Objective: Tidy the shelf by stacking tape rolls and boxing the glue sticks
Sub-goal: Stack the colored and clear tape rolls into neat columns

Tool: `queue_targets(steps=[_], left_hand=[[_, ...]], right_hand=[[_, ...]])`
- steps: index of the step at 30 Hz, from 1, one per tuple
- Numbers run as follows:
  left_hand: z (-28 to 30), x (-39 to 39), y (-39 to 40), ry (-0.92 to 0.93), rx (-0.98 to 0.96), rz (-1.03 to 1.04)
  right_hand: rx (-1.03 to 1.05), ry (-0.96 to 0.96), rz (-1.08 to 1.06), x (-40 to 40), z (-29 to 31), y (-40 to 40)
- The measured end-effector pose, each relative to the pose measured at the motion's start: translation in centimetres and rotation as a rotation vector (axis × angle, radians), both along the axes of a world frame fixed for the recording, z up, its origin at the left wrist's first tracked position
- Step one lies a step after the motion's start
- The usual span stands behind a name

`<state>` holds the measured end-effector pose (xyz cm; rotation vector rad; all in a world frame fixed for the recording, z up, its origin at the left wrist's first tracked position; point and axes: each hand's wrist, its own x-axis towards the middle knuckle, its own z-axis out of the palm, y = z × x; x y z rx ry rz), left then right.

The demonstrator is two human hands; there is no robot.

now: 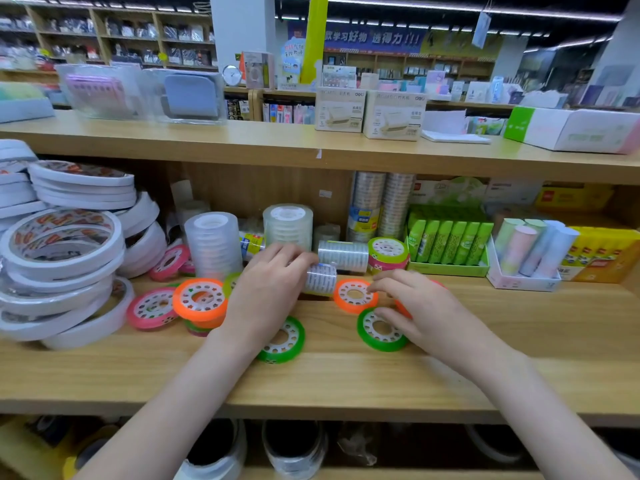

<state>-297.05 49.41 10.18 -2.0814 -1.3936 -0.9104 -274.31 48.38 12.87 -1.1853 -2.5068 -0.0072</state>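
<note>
Over at the left of the wooden shelf (346,375) leans a heap of white tape rolls (62,258), then a pink roll (152,308) and an orange roll (200,299) set on other rolls. Next, the left hand (266,289) has its fingers curled around a lying sleeve of clear tape (320,278), with a green roll (282,339) flat beside its wrist. Further right, the right hand (422,306) pinches an orange roll (355,295) just above another green roll (381,329), and green glue sticks (450,242) stand in their box at the back.
</note>
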Motion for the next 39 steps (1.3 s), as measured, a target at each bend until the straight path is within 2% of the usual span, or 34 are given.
queue_targets(steps=[2,5,9,14,17,19,21,22,25,27,30,32,34,36,39], left_hand=[[-0.1,0.3,0.2,-0.005,0.024,0.015],[-0.1,0.5,0.4,0.007,0.038,0.040],[0.5,0.2,-0.3,-0.090,0.003,0.002],[1.2,-0.6,-3.2,-0.133,0.091,-0.076],[0.9,-1.9,-5.1,-0.106,0.118,-0.032],[0.5,-3.1,-5.9,-0.114,0.072,0.041],[0.2,-4.2,-6.6,-0.146,-0.032,0.136],[0.0,-4.6,-6.9,-0.155,-0.084,0.176],[-0.6,-5.1,-7.6,-0.136,-0.194,0.228],[-0.8,-5.3,-7.9,-0.163,-0.204,0.220],[-1.2,-6.2,-8.3,-0.228,-0.200,0.238],[-1.5,-6.6,-8.5,-0.237,-0.221,0.256],[-1.6,-6.7,-8.7,-0.223,-0.263,0.255],[-1.7,-6.7,-8.8,-0.213,-0.304,0.228],[-1.7,-7.2,-9.0,-0.214,-0.303,0.165]], right_hand=[[-0.003,0.036,-0.025,0.3,-0.3,-1.2],[-0.045,-0.035,-0.003,0.0,-1.4,-2.3],[-0.047,0.008,-0.001,0.0,-1.7,-1.9],[-0.117,0.014,0.055,0.2,-2.1,-2.4],[-0.136,0.032,0.105,-0.1,-1.7,-2.1],[-0.124,0.131,0.092,-0.4,-1.2,-1.3],[-0.021,0.232,0.048,-1.1,-0.6,-0.2],[0.020,0.224,0.015,-1.6,-0.5,0.2],[0.028,-0.002,-0.120,-2.7,-1.3,1.5],[0.086,0.016,-0.147,-3.1,-1.7,1.4],[0.116,0.249,0.004,-3.5,-1.5,-0.2],[-0.030,0.226,0.203,-4.8,-1.5,-1.6],[-0.183,0.124,0.310,-6.2,-2.4,-2.3],[-0.181,0.058,0.325,-6.9,-3.2,-2.4],[-0.154,0.097,0.243,-6.4,-2.9,-2.0]])
